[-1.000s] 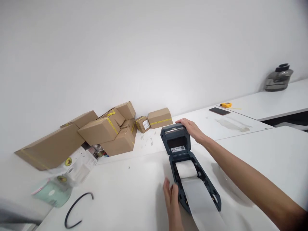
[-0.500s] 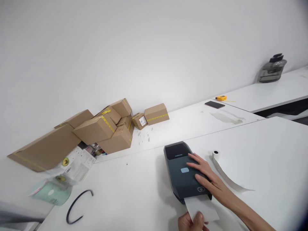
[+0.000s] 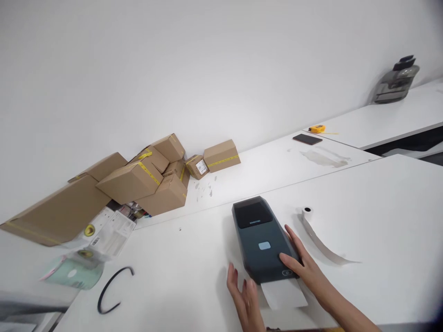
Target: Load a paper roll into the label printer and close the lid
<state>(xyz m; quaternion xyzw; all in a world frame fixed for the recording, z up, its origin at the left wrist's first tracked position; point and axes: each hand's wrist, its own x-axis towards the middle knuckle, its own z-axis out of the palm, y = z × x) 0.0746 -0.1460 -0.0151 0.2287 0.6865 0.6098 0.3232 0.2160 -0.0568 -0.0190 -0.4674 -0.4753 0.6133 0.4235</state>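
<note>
Her right hand (image 3: 302, 263) lies flat, fingers spread, on the closed printer (image 3: 262, 240) mid-table (image 3: 380, 221); the left hand (image 3: 244, 297) hovers open beside it, holding nothing. Paper (image 3: 284, 294) sticks out the front; a paper roll (image 3: 306, 212) sits nearby.

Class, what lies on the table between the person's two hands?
Head view: the front of the dark printer and the white paper strip sticking out of it lie between the left hand and the right hand.
</note>
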